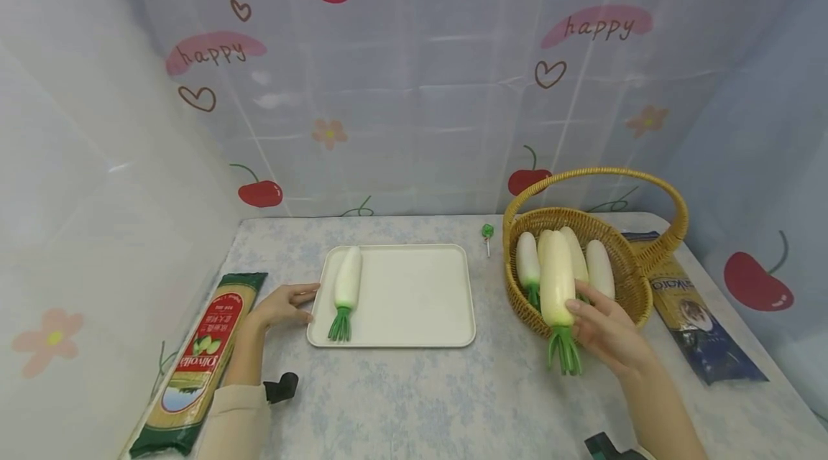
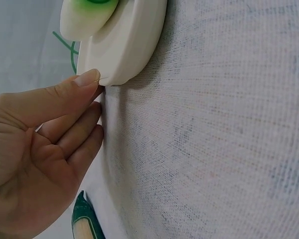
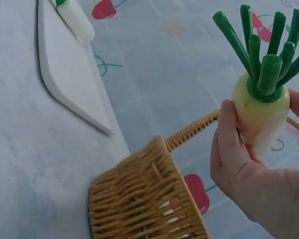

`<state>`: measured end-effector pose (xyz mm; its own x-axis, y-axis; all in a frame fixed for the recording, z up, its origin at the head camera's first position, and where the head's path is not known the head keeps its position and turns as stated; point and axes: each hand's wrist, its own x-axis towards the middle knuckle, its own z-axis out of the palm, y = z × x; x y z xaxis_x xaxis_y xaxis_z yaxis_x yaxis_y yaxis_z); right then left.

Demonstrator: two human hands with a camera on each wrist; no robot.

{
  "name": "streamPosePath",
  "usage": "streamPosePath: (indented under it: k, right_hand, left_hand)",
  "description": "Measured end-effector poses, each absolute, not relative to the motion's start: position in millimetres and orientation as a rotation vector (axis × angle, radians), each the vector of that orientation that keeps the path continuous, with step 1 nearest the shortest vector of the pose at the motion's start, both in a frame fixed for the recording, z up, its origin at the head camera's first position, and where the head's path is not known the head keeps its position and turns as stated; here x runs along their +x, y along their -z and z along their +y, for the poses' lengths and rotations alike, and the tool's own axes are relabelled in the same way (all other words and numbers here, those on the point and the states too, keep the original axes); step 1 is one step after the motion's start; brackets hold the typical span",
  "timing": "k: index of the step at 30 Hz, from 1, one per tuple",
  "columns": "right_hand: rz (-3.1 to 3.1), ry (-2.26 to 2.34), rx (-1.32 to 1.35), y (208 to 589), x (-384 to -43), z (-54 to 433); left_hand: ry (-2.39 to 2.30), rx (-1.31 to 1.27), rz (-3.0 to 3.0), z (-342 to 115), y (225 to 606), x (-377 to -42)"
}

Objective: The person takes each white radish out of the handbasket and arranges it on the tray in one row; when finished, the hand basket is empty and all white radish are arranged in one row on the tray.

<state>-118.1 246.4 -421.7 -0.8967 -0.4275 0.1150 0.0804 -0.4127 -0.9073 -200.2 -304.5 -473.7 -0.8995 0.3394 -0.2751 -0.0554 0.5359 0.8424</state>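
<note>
My right hand [image 1: 604, 327] grips a white radish [image 1: 556, 277] with green stems, held up over the front of a wicker basket [image 1: 640, 302]. In the right wrist view, thumb and fingers wrap the radish [image 3: 261, 117] just below its leaf stubs. Several more white radishes [image 1: 600, 267] lie inside the basket. At the left rim of a white tray [image 1: 414, 295], my left hand [image 1: 282, 307] pinches the edge, its thumb on the rim in the left wrist view. Another white radish [image 1: 349, 277] lies on the tray's left side, stems toward me.
A red-and-green bag of spaghetti [image 1: 200, 359] lies left of my left arm. Right of the basket is a blue-and-gold packet [image 1: 698, 323], partly behind it. A small green lollipop [image 1: 488, 231] sits between tray and basket. A printed curtain [image 1: 414, 86] hangs behind the table.
</note>
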Motion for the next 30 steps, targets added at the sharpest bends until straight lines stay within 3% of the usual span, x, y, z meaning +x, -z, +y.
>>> streamPosePath:
  k: [30]
  right_hand:
    - [1.543,2.194,-0.380,437.9,-121.3,154.4]
  left_hand:
    - [-1.332,0.210,2.386,-304.1,475.1,-200.1]
